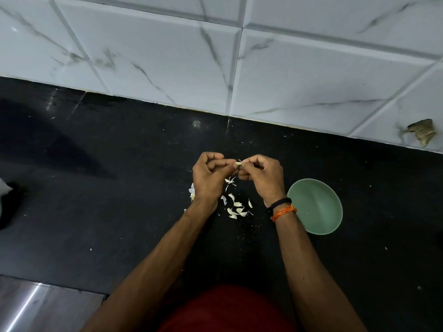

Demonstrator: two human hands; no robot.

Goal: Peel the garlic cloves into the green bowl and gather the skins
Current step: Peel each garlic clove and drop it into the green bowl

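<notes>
Over on the far left, a dark shape (9, 204) with a pale corner sits at the frame's edge on the black stone countertop (107, 188), too cut off to identify. Low in that corner, a strip of grey wood-grain surface (48, 305) catches a bright streak of light.

Moving in: a small white garlic piece (192, 192) pokes out from behind the left wrist, mostly hidden. The left hand (208, 177) is up off the counter, fingers curled, thumb and forefinger pinching a small pale garlic clove (238, 164). Right against it, the right hand (261, 178) has its fingers curled too, fingertips nipping the other end of that same clove, so both hands are together, clamped on the one clove between them.

Directly below the hands, a scatter of thin white garlic skins (236, 207) lies loose on the counter, between the two forearms.

On the right wrist, a black band (280, 202) and an orange thread bracelet (284, 212) sit side by side. Just beside that wrist stands the round pale green bowl (318, 207); the wrist hides part of its near-left rim.

Behind it all, a wall of white marble-veined tiles (215, 56), and far right a brownish crumpled scrap (420, 134) against the tile. No writing or brand readable anywhere. A red garment (227, 310) fills the bottom edge.
</notes>
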